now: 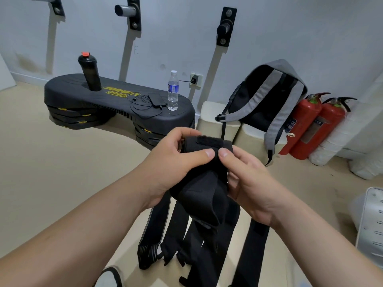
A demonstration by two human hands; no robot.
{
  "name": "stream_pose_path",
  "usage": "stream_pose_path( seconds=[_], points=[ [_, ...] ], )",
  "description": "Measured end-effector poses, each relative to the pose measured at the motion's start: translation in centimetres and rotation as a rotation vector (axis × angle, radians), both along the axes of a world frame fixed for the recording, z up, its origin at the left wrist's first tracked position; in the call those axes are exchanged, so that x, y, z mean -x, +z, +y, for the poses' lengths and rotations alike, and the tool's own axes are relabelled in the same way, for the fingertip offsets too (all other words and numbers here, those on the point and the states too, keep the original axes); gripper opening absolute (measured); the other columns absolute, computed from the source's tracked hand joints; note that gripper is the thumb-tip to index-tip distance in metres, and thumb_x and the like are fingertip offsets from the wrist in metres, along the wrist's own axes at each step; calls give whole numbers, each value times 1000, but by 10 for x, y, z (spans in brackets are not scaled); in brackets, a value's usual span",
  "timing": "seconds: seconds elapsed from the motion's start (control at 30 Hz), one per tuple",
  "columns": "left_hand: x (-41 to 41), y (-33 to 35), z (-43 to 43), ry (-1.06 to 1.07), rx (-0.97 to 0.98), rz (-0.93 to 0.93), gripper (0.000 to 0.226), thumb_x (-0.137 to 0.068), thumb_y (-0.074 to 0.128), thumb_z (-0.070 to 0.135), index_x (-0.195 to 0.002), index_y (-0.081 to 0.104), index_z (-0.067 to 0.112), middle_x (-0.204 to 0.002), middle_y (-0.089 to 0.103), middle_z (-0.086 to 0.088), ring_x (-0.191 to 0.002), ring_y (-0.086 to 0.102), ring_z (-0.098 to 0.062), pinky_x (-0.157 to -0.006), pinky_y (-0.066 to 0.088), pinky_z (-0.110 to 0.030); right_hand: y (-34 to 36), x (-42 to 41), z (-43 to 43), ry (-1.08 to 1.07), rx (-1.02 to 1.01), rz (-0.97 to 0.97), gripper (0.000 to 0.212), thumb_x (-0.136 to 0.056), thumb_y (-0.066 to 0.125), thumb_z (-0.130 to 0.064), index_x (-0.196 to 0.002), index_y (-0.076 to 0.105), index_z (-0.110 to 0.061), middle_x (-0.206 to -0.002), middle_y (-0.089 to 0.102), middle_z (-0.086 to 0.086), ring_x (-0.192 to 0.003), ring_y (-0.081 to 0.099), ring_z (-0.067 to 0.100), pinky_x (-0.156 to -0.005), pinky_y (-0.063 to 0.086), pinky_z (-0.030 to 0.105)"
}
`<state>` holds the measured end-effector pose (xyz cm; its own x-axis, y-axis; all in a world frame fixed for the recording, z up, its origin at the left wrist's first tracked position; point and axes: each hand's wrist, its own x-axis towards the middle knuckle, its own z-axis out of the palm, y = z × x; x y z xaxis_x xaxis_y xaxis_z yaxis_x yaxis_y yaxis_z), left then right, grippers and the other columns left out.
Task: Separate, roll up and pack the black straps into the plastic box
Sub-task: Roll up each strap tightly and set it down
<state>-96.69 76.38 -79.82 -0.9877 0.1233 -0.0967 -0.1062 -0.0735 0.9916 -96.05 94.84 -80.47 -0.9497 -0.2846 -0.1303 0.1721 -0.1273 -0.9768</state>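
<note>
A bundle of black straps hangs in mid-air at the centre of the head view. Its top end carries a fuzzy hook-and-loop patch. My left hand grips the top of the bundle from the left, thumb pressed on the front. My right hand pinches the same top edge from the right, its thumb beside the left thumb. Several strap ends dangle below towards the floor. A white plastic container shows partly at the right edge.
A black step platform on the floor bears a black shaker bottle, a water bottle and a phone with a cable. A grey backpack leans on cream blocks, with two red fire extinguishers beside it.
</note>
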Motion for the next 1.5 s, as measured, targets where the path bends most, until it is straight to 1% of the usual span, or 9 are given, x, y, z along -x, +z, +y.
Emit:
stream_pose_path(
  seconds=[0.27, 0.47, 0.57, 0.73, 0.93, 1.07, 1.3, 1.4, 1.5],
  points=[
    [-1, -6, 8, 29, 22, -85, 35, -99, 65, 54, -121, 68, 27, -114, 79, 4, -106, 77, -15, -101, 59, -45, -1, -1, -7, 5, 2, -32, 33, -111, 45, -24, -142, 57, -20, -135, 73, 3, -126, 70, 22, -113, 48, 50],
    [-8, -8, 18, 53, -6, -103, 30, -105, 53, 52, -128, 59, 35, -119, 75, 8, -108, 73, -8, -92, 57, -31, -12, 4, -15, -5, -128, -27, 53, -98, 52, -71, -144, 50, -45, -140, 68, -18, -133, 63, 11, -120, 40, 48],
    [-9, -10, 19, 44, -100, -156, 36, -105, 53, 57, -131, 60, 34, -122, 76, 6, -112, 74, -11, -101, 56, -38, -13, 5, -15, -25, -164, -32, 66, -85, 51, -87, -142, 47, -53, -142, 65, -20, -136, 59, 11, -120, 39, 49],
    [-11, -12, 21, 56, -97, -138, 34, -105, 54, 54, -129, 61, 31, -120, 77, 5, -111, 74, -11, -101, 58, -39, -11, -2, -16, -57, -222, 24, 39, -97, 53, -67, -127, 49, -42, -124, 72, -11, -115, 70, 7, -100, 59, 35],
    [-9, -11, 17, 69, 89, -42, 20, -108, 52, 44, -124, 57, 33, -116, 74, 4, -109, 73, -10, -98, 60, -39, -11, -3, -14, -71, -202, 73, 22, -103, 61, -42, -123, 56, -35, -114, 75, -1, -106, 75, 13, -80, 62, 27],
    [-7, -4, 12, 17, 106, -100, 25, -107, 49, 53, -121, 61, 36, -118, 74, 5, -110, 72, -10, -101, 58, -39, -13, -2, -12, -68, -21, 36, 26, -101, 67, -21, -126, 62, -29, -106, 75, 5, -97, 75, 20, -82, 64, 35],
    [1, -9, 6, -93, 101, -206, 67, -89, 54, 81, -126, 66, 28, -118, 79, 1, -105, 78, -21, -93, 63, -52, -12, 1, -8, -28, -3, 94, 49, -88, 68, 17, -108, 70, -27, -93, 71, 0, -83, 72, 19, -74, 64, 38],
    [1, -10, 7, -52, 133, -140, 52, -95, 62, 66, -122, 66, 23, -116, 78, -2, -102, 78, -20, -90, 65, -51, -12, 3, -8, -60, -25, 83, 55, -84, 64, 23, -103, 71, -27, -89, 73, 1, -83, 72, 21, -70, 63, 36],
    [2, -12, 9, 6, 150, -85, 40, -97, 66, 57, -118, 65, 24, -111, 78, 0, -101, 78, -17, -90, 65, -45, -9, 2, -10, -44, -27, 61, 63, -87, 65, 17, -121, 68, -36, -102, 78, -1, -93, 76, 20, -75, 63, 34]
  ],
)
